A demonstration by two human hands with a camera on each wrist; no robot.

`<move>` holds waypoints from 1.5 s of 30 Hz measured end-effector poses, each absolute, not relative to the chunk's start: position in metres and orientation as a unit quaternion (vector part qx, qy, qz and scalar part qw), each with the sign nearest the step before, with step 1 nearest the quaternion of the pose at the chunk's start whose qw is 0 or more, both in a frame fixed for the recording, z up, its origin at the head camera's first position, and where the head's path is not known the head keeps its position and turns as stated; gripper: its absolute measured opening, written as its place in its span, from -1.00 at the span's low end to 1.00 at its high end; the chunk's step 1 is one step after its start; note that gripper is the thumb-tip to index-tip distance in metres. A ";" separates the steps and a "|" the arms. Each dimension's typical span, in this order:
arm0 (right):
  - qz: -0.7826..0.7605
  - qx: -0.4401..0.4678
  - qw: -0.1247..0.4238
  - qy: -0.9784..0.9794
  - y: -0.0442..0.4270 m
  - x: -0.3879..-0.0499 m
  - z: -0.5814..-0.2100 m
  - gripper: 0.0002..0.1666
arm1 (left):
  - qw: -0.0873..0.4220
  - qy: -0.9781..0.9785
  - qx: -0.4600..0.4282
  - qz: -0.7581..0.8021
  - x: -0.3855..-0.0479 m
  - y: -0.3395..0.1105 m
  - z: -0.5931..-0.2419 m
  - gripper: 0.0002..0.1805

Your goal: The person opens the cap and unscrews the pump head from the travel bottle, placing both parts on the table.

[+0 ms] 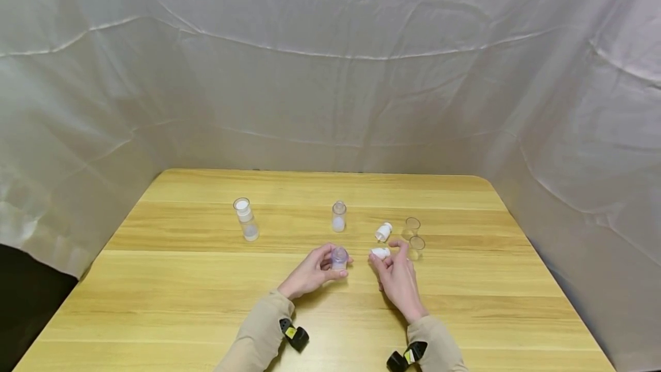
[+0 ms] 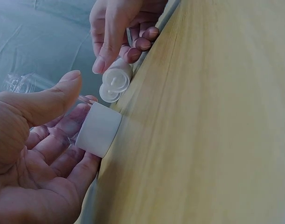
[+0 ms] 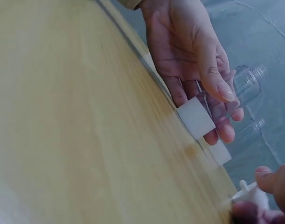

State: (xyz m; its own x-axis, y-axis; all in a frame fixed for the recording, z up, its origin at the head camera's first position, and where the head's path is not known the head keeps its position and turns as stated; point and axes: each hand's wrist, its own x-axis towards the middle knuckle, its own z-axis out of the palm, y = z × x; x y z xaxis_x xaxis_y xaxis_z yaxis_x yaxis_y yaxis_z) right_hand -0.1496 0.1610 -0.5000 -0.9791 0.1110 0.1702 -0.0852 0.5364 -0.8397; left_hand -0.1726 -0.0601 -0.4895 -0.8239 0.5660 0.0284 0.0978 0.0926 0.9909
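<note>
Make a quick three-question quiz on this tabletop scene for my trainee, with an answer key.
1. What does the left hand hold?
2. True or false: the right hand holds a clear cap.
3. How many loose clear caps are there? a) one, b) two, c) four.

Key:
1. A clear bottle with a white bottom.
2. False; it pinches a white pump top.
3. b.

Tabletop [image 1: 359, 291] between left fingers [image 1: 333, 275] and right fingers [image 1: 380, 267] leaves room; 2 clear cups [image 1: 416, 244] obstruct farther right.
</note>
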 end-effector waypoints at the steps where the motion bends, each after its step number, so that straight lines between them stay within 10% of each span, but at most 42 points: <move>1: 0.492 -0.005 0.107 -0.864 0.161 -0.150 -0.502 -0.39 | 0.185 0.715 0.232 0.633 -0.173 -0.060 -0.489 -0.61; 12: 0.574 -0.028 0.108 -0.812 0.157 -0.148 -0.504 -0.76 | 0.170 0.726 0.239 0.622 -0.171 -0.062 -0.487 -0.62; 29: 0.579 0.007 0.165 -0.798 0.159 -0.153 -0.512 -0.67 | 0.107 0.796 0.202 0.561 -0.190 -0.061 -0.476 -0.53; 45: 0.613 0.005 0.095 -0.785 0.149 -0.134 -0.476 -0.56 | 0.021 0.811 0.103 0.576 -0.208 -0.057 -0.476 -0.42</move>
